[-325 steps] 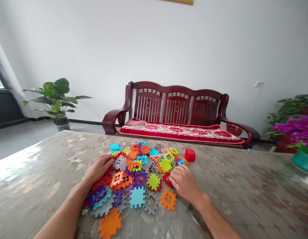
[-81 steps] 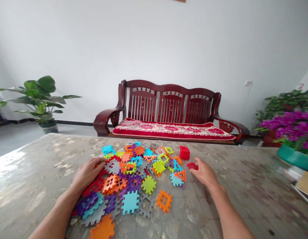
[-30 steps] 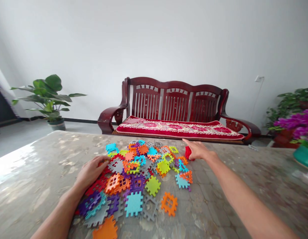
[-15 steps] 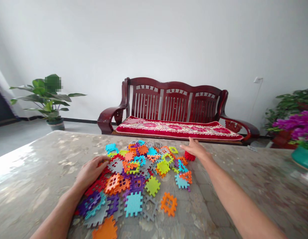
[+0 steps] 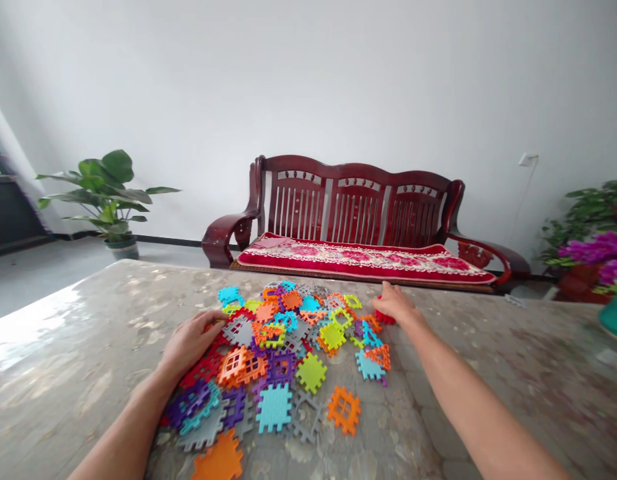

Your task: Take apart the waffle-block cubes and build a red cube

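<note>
A loose heap of flat plastic pieces with notched edges (image 5: 274, 408), in orange, blue, green, purple, grey and red, spreads over the table. My left hand (image 5: 192, 338) rests on the heap's left side, its fingers bent over red pieces (image 5: 204, 369); whether it grips one is hidden. At the far right of the heap, my right hand (image 5: 396, 303) reaches over a small red stack (image 5: 385, 319), fingers apart and nothing visibly gripped. An orange window piece (image 5: 344, 410) lies apart at the near right.
The patterned table (image 5: 113, 320) fills the foreground. Behind it stands a dark red wooden bench (image 5: 293, 200) with a red floral cover (image 5: 358, 257). A potted plant (image 5: 108, 193) is at the left; purple flowers (image 5: 596, 257) in a teal pot (image 5: 616, 320) are at the right.
My right hand has come down and nearer, now partly covering the red stack. The whole view has shifted slightly, with the scene moving right. My left hand keeps its place on the heap.
</note>
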The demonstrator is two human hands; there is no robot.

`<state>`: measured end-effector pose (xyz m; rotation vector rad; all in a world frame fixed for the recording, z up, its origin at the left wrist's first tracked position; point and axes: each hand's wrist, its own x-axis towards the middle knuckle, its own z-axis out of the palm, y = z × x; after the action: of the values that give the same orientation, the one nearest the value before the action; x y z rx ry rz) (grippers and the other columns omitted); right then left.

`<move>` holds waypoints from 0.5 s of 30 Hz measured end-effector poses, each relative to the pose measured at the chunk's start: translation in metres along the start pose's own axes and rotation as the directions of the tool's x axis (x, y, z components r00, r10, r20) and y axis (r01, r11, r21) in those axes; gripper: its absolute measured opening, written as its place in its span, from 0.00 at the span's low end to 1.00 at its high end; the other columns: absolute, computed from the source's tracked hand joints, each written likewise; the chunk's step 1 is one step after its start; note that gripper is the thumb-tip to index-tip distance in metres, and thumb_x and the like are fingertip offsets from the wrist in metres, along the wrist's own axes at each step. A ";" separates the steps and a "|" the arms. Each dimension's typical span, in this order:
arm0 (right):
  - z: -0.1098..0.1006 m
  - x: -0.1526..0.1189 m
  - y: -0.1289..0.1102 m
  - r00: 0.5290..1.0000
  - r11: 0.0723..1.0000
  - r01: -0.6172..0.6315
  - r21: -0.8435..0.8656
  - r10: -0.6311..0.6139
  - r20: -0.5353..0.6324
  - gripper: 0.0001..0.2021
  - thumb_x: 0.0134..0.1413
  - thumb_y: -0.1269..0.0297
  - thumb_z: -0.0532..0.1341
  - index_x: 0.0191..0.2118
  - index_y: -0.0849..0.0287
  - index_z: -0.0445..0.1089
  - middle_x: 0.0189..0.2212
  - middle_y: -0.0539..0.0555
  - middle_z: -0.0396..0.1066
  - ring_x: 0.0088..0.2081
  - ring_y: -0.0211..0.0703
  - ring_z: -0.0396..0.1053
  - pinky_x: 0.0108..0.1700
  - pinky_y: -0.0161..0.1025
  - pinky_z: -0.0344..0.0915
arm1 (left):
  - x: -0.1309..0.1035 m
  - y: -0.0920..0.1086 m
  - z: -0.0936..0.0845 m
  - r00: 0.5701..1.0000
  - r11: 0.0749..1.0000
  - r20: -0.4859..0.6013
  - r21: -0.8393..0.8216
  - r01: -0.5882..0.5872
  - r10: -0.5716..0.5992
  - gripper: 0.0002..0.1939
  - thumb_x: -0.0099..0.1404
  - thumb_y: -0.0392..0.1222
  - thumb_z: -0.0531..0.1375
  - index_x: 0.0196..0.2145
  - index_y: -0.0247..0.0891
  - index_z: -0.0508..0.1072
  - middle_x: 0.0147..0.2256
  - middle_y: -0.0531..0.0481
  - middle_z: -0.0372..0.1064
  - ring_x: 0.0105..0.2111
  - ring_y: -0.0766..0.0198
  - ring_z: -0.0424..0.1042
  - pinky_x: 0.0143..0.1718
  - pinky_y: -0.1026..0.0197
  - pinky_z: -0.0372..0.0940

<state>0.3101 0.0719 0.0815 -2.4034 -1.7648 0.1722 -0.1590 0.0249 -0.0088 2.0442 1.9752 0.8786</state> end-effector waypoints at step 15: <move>0.103 -0.101 0.015 0.898 0.773 0.421 0.475 -0.282 -0.337 0.24 0.60 0.54 0.46 0.55 0.58 0.65 0.55 0.60 0.68 0.58 0.50 0.63 0.61 0.48 0.57 | -0.002 0.008 -0.003 1.000 0.999 -0.003 0.034 0.016 -0.016 0.18 0.62 0.52 0.52 0.42 0.47 0.78 0.47 0.53 0.76 0.47 0.57 0.73 0.50 0.60 0.64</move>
<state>0.2750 -0.0227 -0.0223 -1.5914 -1.7239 0.2661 -0.1532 0.0215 -0.0029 2.0435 2.0192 0.8505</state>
